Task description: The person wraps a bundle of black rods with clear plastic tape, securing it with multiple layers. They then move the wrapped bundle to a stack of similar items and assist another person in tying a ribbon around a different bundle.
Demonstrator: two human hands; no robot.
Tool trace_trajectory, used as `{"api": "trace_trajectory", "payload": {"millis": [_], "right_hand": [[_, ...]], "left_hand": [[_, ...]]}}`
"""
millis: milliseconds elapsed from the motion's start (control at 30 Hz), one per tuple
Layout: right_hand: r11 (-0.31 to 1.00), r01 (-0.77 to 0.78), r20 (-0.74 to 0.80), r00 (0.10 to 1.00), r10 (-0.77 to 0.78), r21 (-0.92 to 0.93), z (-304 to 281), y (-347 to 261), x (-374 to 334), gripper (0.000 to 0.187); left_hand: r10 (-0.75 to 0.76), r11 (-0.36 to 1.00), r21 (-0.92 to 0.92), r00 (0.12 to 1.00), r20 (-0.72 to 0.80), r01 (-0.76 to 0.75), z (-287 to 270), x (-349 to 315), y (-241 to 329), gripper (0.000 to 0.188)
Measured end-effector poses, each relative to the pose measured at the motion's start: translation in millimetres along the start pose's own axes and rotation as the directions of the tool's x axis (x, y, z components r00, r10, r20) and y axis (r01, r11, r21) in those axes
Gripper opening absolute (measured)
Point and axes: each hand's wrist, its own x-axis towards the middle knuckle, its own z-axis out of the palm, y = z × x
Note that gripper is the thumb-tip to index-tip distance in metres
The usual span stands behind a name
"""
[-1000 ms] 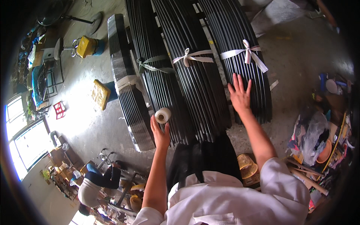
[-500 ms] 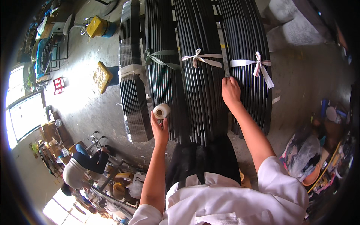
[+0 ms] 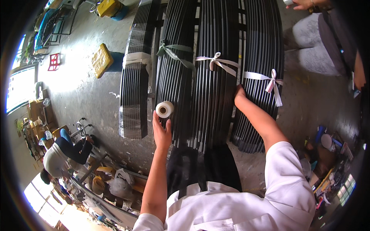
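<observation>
My left hand (image 3: 162, 134) is closed round the side of a white roll of clear stretch film (image 3: 164, 109), its cardboard core facing up. The roll rests against a bundle of black rods (image 3: 173, 81) tied with a green ribbon. My right hand (image 3: 239, 94) reaches into the gap beside the rightmost rod bundle (image 3: 258, 111); its fingers are hidden there. That bundle is tied with a white ribbon bow (image 3: 272, 81). Between the hands lies another rod bundle (image 3: 213, 100) with its own white bow (image 3: 216, 60). The leftmost bundle (image 3: 133, 92) is wrapped in clear film.
The bundles lie across a dark metal rack (image 3: 242, 27). At the upper right, another person's hand (image 3: 302, 4) holds something pale. A person (image 3: 58, 158) bends over at the lower left. A yellow-topped stool (image 3: 102, 61) stands left; clutter (image 3: 327, 165) piles up on the right.
My view has shifted, and my right forearm is more bent, with its fingers now out of sight in the gap. My left hand stays at the film roll. Another person's hand has appeared upper right.
</observation>
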Motion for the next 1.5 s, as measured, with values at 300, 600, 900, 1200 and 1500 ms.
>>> {"api": "trace_trajectory", "payload": {"millis": [300, 600, 900, 1200, 1500], "right_hand": [[1.0, 0.019, 0.055, 0.998, -0.021, 0.024, -1.8, 5.6, -27.1, 0.058], [0.913, 0.135, -0.249, 0.968, -0.038, 0.384, -18.2, 28.0, -98.1, 0.036], [0.279, 0.337, -0.423, 0.502, 0.755, 0.899, -30.4, -5.8, -137.6, 0.023], [0.044, 0.536, -0.22, 0.27, 0.937, 0.843, -42.9, -60.1, -171.8, 0.065], [0.072, 0.465, -0.243, 0.318, 0.916, 0.882, -29.6, -34.0, -163.2, 0.07]], "left_hand": [[0.0, 0.995, 0.102, 1.0, -0.001, 0.0, 6.4, 3.2, 2.8, 0.065], [0.052, 0.986, 0.156, 0.999, -0.004, -0.051, 6.6, 3.4, -11.0, 0.062], [0.031, 0.99, 0.135, 0.999, 0.038, -0.036, 4.6, 3.9, -6.1, 0.061], [-0.036, 0.999, 0.013, 0.999, -0.003, 0.036, -2.4, 1.8, -2.5, 0.065], [0.075, 0.994, 0.082, 0.995, -0.072, -0.069, -37.7, -21.9, 24.0, 0.061]]}}
